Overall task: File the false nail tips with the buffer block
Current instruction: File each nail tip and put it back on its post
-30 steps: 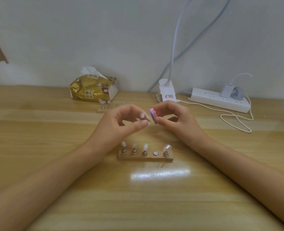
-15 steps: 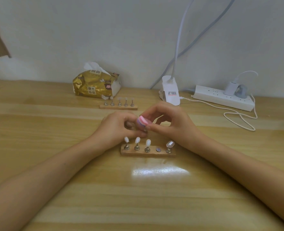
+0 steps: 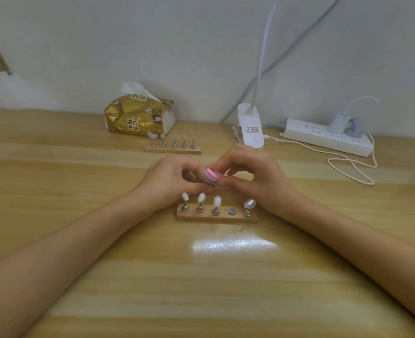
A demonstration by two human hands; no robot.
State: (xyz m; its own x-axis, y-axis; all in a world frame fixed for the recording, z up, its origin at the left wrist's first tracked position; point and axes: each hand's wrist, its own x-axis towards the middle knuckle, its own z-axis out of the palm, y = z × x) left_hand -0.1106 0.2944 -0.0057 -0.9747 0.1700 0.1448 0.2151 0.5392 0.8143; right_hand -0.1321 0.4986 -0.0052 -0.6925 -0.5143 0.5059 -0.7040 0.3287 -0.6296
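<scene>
My right hand (image 3: pixel 255 176) pinches a small pink and purple buffer block (image 3: pixel 211 176) between thumb and fingers. My left hand (image 3: pixel 170 181) is curled beside it, fingertips meeting under the block; a nail tip taken from the stand is probably pinched there, but the block hides it. Just in front of both hands lies a wooden stand (image 3: pixel 217 217) with metal pegs. Three pegs on its left carry white nail tips (image 3: pixel 201 197), one spot shows only a bare metal disc (image 3: pixel 231 211), and the right peg bears a clear tip (image 3: pixel 249 203).
A second wooden stand with several nail tips (image 3: pixel 173 145) sits farther back. Behind it is a gold tissue pack (image 3: pixel 138 118). A white lamp clamp (image 3: pixel 250 128), a power strip (image 3: pixel 328 137) and a looped white cable (image 3: pixel 352 172) lie at the back right.
Both hands have dropped lower and closer to the near stand. The block has turned from edge-on to lying over my left fingertips.
</scene>
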